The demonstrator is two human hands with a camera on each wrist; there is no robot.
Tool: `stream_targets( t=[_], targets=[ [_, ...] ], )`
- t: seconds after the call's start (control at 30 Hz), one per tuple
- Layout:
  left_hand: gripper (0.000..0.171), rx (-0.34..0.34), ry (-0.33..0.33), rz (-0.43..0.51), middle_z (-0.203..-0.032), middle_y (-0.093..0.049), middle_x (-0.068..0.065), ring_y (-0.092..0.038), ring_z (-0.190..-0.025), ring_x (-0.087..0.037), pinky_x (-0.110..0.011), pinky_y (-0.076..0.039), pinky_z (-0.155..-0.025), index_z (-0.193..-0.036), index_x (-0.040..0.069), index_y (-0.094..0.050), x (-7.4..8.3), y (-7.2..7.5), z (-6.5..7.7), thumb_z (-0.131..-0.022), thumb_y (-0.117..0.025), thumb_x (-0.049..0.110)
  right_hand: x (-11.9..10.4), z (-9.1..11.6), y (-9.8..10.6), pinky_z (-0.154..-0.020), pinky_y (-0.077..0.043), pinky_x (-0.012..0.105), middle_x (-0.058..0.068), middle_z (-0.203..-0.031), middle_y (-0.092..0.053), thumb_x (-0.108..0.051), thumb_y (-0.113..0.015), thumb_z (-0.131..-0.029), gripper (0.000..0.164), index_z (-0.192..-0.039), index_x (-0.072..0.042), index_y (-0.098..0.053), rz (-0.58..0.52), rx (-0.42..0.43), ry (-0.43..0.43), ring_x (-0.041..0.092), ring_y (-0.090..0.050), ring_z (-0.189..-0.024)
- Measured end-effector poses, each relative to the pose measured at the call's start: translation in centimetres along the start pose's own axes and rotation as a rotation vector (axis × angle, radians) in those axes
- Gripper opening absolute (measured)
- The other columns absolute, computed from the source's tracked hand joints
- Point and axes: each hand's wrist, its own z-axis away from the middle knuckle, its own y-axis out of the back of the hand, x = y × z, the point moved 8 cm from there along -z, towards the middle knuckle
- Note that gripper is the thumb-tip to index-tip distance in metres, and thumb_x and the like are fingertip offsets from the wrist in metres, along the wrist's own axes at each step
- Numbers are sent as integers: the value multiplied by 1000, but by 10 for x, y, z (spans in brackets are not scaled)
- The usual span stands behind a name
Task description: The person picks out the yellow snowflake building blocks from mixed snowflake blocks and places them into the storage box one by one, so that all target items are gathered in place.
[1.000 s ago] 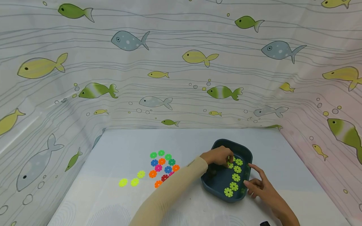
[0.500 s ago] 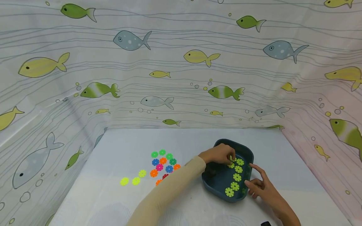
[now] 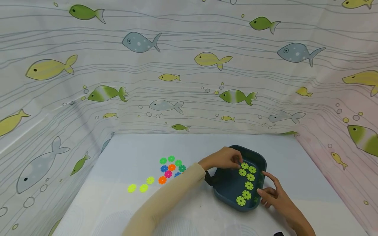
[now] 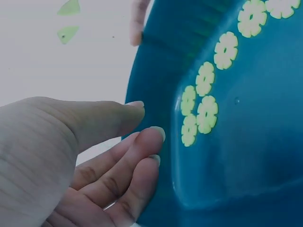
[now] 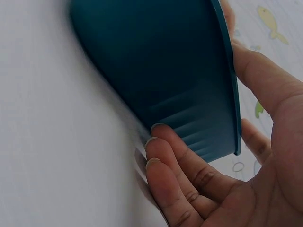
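A dark blue tray (image 3: 225, 191) stands at the right of the table, with several yellow-green notched plastic discs (image 3: 249, 185) lying in a bent row along its far and right sides. My left hand (image 3: 224, 158) hovers over the tray's far-left part, fingers loosely bent beside the topmost discs. In the left wrist view, nothing sits between the thumb and fingers of that left hand (image 4: 102, 161). On the opposite side my right hand (image 3: 276, 195) grips the tray's right wall. The right wrist view shows its thumb (image 5: 260, 75) at the rim and fingertips against the outer wall.
Left of the tray lies a cluster of green, blue, orange and pink discs (image 3: 168, 174), partly covered by the left sleeve (image 3: 168, 200). Three yellow discs (image 3: 143, 188) lie further left. A fish-patterned sheet (image 3: 189, 91) encloses the table. A small black object (image 3: 278, 234) shows at the bottom edge.
My left fingers have let go of a yellow-green disc, which now lies in the tray at the top of the row. That hand has drawn back leftward. The right hand keeps its grip.
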Motion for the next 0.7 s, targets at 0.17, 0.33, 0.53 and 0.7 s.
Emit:
stream_targets(
  t=[0.17, 0.33, 0.53, 0.7],
  targets=[
    [18, 33, -2, 31, -93, -68, 5, -63, -74, 0, -15, -52, -68, -115, 8, -70, -2, 10, 16, -98, -72, 15, -1, 0, 0, -70, -55, 38, 15, -100, -67, -29, -67, -102, 85, -163, -34, -8, 2, 2, -7, 30, -65, -83],
    [17, 54, -7, 52, -91, -67, 6, -63, -71, -1, -17, -53, -66, -115, 9, -70, -7, 16, 30, -99, -71, 16, -3, 1, 0, -70, -55, 38, 15, -99, -67, -28, -67, -102, 85, -163, -34, -8, 4, 2, 0, 31, -65, -82],
    [17, 67, 4, 85, -89, -67, 7, -64, -67, -6, -19, -53, -64, -115, 6, -70, -11, 22, 47, -101, -67, 16, 1, 2, 0, -69, -55, 39, 15, -99, -67, -30, -68, -101, 85, -163, -37, -9, 12, 17, -25, 30, -64, -83],
    [20, 77, 16, 73, -92, -68, 8, -65, -69, -4, -19, -53, -65, -116, 5, -70, -17, 22, 61, -102, -67, 19, 1, 2, 0, -69, -55, 39, 14, -99, -67, -30, -68, -101, 86, -163, -37, -9, 24, 19, -36, 30, -64, -83]
  ],
)
